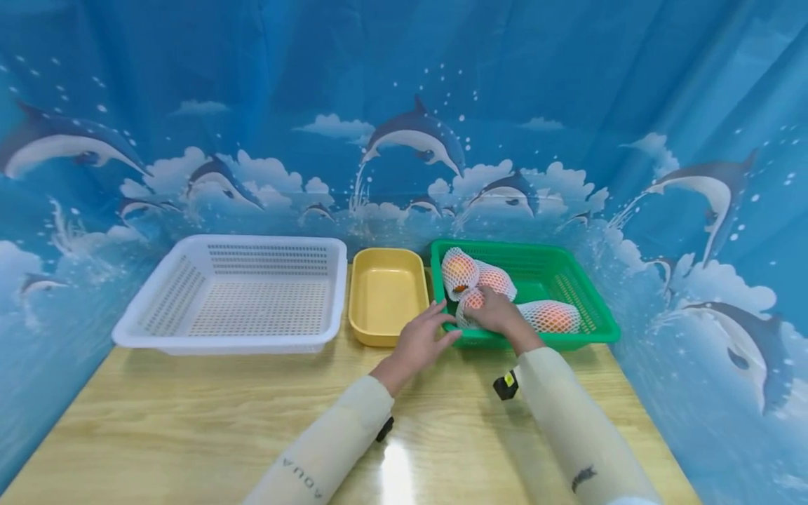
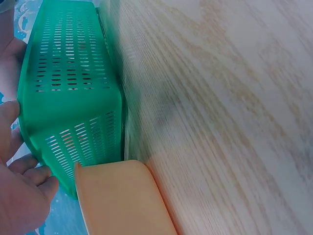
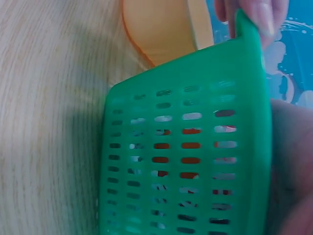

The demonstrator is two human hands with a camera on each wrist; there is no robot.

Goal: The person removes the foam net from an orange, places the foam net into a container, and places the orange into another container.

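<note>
Fruit [image 1: 466, 301] in a white foam net lies under the curled fingers of the right hand [image 1: 501, 312], which hold it inside the green basket [image 1: 602, 331], just within the corner nearest the left fingers. The underside of that grip is hidden. Left-hand fingers are spread apart, with nothing between them but the basket's corner: the left hand [image 1: 418, 344] rests there, its thumb and fingers touching the rim.

Just beyond the right fingertips is a second fruit [image 1: 459, 268], with an orange patch showing at its net's open end. Beside it, past the right knuckles, lies a third fruit [image 1: 496, 277]. A fourth fruit [image 1: 552, 317] sits to the right of the right hand, near the wrist.

Left of the left fingers, close by, stands a yellow tray [image 1: 388, 301]; farther left, well apart from them, is a white basket [image 1: 265, 344]. Both hands reach over a wooden table [image 1: 208, 421], and a blue dolphin curtain [image 1: 555, 63] hangs beyond all the fingers.
</note>
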